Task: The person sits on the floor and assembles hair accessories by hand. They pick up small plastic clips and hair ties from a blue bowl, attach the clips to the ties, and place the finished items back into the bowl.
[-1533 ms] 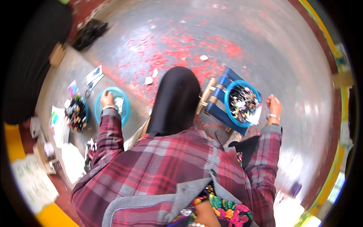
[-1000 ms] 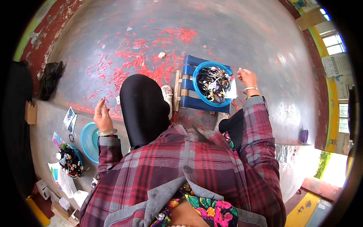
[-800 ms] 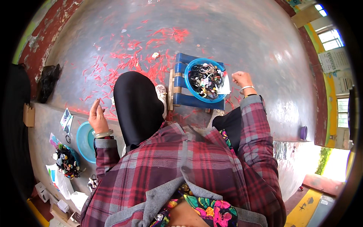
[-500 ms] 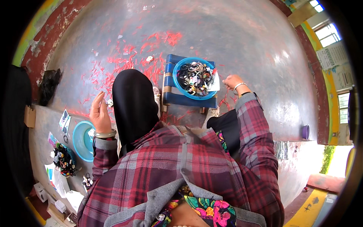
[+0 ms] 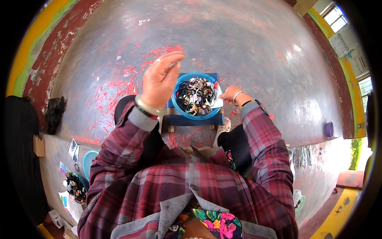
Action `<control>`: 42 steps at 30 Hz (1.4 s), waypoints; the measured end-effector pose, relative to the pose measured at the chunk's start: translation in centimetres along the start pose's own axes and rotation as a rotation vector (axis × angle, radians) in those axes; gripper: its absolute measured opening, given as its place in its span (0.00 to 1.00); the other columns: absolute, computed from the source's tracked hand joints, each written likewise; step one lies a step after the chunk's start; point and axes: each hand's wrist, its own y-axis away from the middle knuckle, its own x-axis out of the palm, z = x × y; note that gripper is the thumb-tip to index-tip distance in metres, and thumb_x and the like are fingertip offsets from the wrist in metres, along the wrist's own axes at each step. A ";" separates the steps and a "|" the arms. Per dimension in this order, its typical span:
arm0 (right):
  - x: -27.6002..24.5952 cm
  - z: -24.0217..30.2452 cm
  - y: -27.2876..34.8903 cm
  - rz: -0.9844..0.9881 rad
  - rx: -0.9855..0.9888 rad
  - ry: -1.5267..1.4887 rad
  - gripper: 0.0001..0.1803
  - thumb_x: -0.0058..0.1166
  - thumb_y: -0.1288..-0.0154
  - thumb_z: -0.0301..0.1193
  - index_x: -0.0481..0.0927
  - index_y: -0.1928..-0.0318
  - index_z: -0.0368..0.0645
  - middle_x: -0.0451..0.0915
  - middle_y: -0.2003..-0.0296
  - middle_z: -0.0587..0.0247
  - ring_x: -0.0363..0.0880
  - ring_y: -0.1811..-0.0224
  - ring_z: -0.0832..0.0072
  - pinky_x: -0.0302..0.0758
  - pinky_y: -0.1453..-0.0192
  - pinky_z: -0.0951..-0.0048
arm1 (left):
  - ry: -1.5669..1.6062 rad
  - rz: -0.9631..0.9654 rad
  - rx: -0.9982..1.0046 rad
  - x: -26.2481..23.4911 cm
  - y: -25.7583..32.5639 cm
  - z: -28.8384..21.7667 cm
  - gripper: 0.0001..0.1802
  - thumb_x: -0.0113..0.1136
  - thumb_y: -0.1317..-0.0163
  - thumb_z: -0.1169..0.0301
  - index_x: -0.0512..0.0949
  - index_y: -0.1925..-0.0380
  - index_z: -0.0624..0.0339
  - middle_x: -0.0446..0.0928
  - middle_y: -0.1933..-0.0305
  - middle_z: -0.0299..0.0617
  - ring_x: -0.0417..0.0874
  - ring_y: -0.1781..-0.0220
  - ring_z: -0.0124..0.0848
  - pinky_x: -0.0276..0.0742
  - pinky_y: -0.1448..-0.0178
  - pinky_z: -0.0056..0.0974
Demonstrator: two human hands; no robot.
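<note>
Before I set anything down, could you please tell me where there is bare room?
The widest bare patch is smooth grey floor between the small purple tub and the thin red scraps near the bare right hand. It is crowded in the round blue plastic basin, heaped with mostly dark bands, and left of the bare left hand, where scraps lie.

We observe a smooth grey floor (image 5: 246, 51), strewn with red scraps (image 5: 127, 83) and glossy with glare toward the right. We record flaking dark-red paint on the left wall (image 5: 41, 63), with green and yellow bands above it. At right: an upper window (image 5: 335, 19), a lower window (image 5: 365, 91), a bright opening (image 5: 364, 153) showing greenery.
</note>
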 end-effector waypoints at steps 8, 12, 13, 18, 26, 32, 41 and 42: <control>0.5 0.4 -1.3 0.086 0.111 0.057 0.20 0.56 0.47 0.40 0.78 0.80 0.32 0.76 0.85 0.58 0.72 0.88 0.72 0.67 0.84 0.72 | -0.291 0.192 0.068 2.9 0.9 5.6 0.10 0.50 0.44 0.79 0.76 0.61 0.64 0.77 0.60 0.46 0.78 0.59 0.37 0.73 0.57 0.35; 0.2 0.7 -0.6 0.019 -0.046 0.186 0.18 0.55 0.47 0.38 0.79 0.81 0.34 0.78 0.84 0.60 0.75 0.86 0.73 0.69 0.82 0.71 | -0.344 0.209 0.138 2.6 0.9 6.3 0.10 0.50 0.45 0.80 0.76 0.63 0.64 0.77 0.61 0.48 0.77 0.57 0.43 0.72 0.54 0.38; 0.1 0.8 -0.6 0.002 -0.061 0.206 0.17 0.55 0.47 0.37 0.79 0.82 0.34 0.79 0.83 0.60 0.75 0.86 0.73 0.70 0.81 0.70 | -0.342 0.211 0.134 2.6 0.8 6.3 0.10 0.51 0.45 0.80 0.76 0.63 0.65 0.77 0.61 0.48 0.77 0.57 0.43 0.72 0.54 0.39; 0.2 0.8 -1.0 0.033 -0.056 0.210 0.16 0.51 0.46 0.36 0.80 0.81 0.35 0.79 0.82 0.60 0.78 0.83 0.72 0.72 0.80 0.69 | -0.324 0.231 0.109 2.2 0.7 6.0 0.10 0.51 0.46 0.80 0.76 0.63 0.64 0.77 0.62 0.48 0.77 0.57 0.44 0.72 0.53 0.39; -0.1 0.4 -0.8 -0.082 -0.070 0.315 0.17 0.49 0.45 0.38 0.80 0.79 0.36 0.79 0.82 0.60 0.80 0.81 0.71 0.74 0.77 0.71 | -0.340 0.245 0.113 1.8 1.3 6.1 0.10 0.52 0.46 0.79 0.76 0.63 0.65 0.77 0.63 0.48 0.77 0.59 0.44 0.72 0.55 0.40; -0.4 0.0 -1.9 -0.121 -0.118 0.462 0.18 0.58 0.52 0.45 0.83 0.68 0.43 0.80 0.66 0.51 0.77 0.59 0.58 0.73 0.53 0.64 | -0.367 0.251 0.138 1.9 1.3 6.6 0.10 0.51 0.47 0.79 0.75 0.63 0.65 0.77 0.64 0.49 0.77 0.59 0.45 0.72 0.55 0.41; -2.2 0.8 0.4 -0.052 -0.093 0.348 0.13 0.56 0.49 0.37 0.81 0.75 0.39 0.81 0.81 0.64 0.80 0.79 0.77 0.75 0.71 0.74 | -0.388 0.262 0.141 2.3 1.5 7.2 0.10 0.51 0.46 0.78 0.76 0.64 0.65 0.77 0.66 0.50 0.77 0.61 0.46 0.72 0.56 0.42; -2.6 0.6 0.8 -0.080 -0.103 0.304 0.12 0.56 0.49 0.36 0.81 0.75 0.39 0.81 0.80 0.64 0.80 0.79 0.77 0.75 0.72 0.74 | -0.386 0.263 0.143 2.3 1.6 7.3 0.10 0.51 0.46 0.78 0.76 0.64 0.65 0.77 0.66 0.50 0.77 0.61 0.46 0.72 0.56 0.42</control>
